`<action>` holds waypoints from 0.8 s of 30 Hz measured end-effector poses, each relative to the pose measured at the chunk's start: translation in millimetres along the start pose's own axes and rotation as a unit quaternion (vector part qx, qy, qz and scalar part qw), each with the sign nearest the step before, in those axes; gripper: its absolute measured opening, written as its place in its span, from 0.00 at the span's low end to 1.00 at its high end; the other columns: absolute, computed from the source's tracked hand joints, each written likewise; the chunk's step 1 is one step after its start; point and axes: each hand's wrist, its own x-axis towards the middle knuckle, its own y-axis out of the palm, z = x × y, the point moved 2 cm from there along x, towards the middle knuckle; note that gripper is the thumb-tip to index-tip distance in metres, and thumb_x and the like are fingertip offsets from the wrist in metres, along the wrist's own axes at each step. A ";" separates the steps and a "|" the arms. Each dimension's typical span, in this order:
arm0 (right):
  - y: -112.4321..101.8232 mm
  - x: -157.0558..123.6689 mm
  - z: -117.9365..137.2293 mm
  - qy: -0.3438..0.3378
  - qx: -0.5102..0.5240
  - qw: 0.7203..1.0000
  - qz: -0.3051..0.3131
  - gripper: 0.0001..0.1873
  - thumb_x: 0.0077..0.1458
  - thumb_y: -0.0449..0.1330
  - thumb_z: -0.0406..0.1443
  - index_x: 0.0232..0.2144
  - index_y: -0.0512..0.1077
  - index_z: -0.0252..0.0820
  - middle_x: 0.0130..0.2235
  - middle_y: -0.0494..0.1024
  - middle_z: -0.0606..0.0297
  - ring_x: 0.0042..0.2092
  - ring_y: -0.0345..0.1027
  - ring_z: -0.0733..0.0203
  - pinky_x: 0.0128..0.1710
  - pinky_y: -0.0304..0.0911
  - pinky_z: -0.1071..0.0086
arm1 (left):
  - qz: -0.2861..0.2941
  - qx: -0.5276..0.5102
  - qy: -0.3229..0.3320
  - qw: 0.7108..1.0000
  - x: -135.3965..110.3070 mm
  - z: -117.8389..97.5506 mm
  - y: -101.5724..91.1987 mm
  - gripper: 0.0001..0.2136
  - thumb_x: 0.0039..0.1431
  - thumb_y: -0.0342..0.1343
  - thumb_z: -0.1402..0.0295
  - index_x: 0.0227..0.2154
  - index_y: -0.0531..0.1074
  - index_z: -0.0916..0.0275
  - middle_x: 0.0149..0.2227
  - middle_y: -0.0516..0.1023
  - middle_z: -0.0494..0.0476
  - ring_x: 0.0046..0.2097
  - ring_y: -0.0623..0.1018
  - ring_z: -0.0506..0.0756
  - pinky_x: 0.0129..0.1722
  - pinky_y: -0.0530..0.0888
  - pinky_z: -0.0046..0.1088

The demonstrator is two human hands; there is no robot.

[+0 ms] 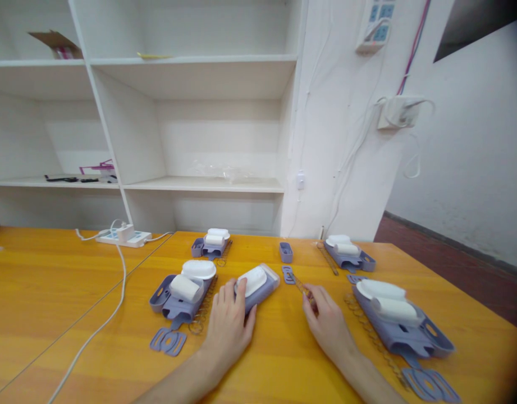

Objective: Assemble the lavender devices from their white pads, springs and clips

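Observation:
My left hand (232,320) grips a grey-purple plastic case (261,290) with a white oval piece (252,279) on top; fingers lie over its near left end, thumb along its near side. To the right, my right hand (325,317) is closed, thumb and fingers pinching a thin coiled metal spring (299,285). The spring's far end reaches a flat grey-purple slotted plate (288,275) on the table. Behind that plate lies a small grey-purple cup-like part (286,252). My right fingers hide the spring's near end.
Similar sets of parts with white rolls lie at left (182,294), back left (211,242), back right (348,253) and right (403,320) on the orange wooden table (279,367). A power strip (127,235) with a white cable (122,280) sits back left; white shelves (207,183) stand behind.

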 end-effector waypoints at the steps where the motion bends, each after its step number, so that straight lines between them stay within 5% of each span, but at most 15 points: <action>1: 0.5 0.1 -0.5 0.000 0.000 1.000 0.004 0.11 0.60 0.46 0.36 0.43 0.64 0.40 0.38 0.70 0.58 0.37 0.67 0.57 0.38 0.62 0.64 | 0.000 -0.001 0.001 1.000 -0.1 0.2 0.0 0.22 0.59 0.45 0.64 0.55 0.56 0.63 0.50 0.62 0.65 0.49 0.64 0.62 0.47 0.63 0.40; 9: 3.0 1.0 -2.2 0.001 0.008 1.000 0.020 0.10 0.61 0.46 0.38 0.39 0.65 0.41 0.36 0.71 0.60 0.35 0.67 0.59 0.36 0.61 0.68 | -0.004 -0.001 -0.003 1.000 0.5 0.4 0.3 0.21 0.59 0.45 0.64 0.55 0.57 0.63 0.50 0.62 0.65 0.49 0.65 0.62 0.47 0.64 0.40; 17: -8.6 -5.0 5.6 -0.011 0.005 0.999 -0.037 0.14 0.59 0.49 0.40 0.23 0.59 0.43 0.18 0.61 0.72 0.21 0.58 0.65 0.23 0.48 0.71 | -0.011 -0.008 -0.004 1.000 -0.5 1.4 1.7 0.21 0.59 0.45 0.64 0.55 0.57 0.62 0.50 0.62 0.65 0.49 0.66 0.62 0.47 0.65 0.41; 24: -16.1 -8.4 6.0 0.010 0.189 0.979 -0.072 0.20 0.59 0.46 0.42 0.18 0.60 0.42 0.16 0.54 0.73 0.18 0.51 0.67 0.21 0.45 0.71 | -0.014 -0.039 -0.006 0.999 0.0 6.1 9.2 0.22 0.59 0.44 0.68 0.56 0.54 0.64 0.54 0.60 0.67 0.53 0.65 0.62 0.49 0.65 0.42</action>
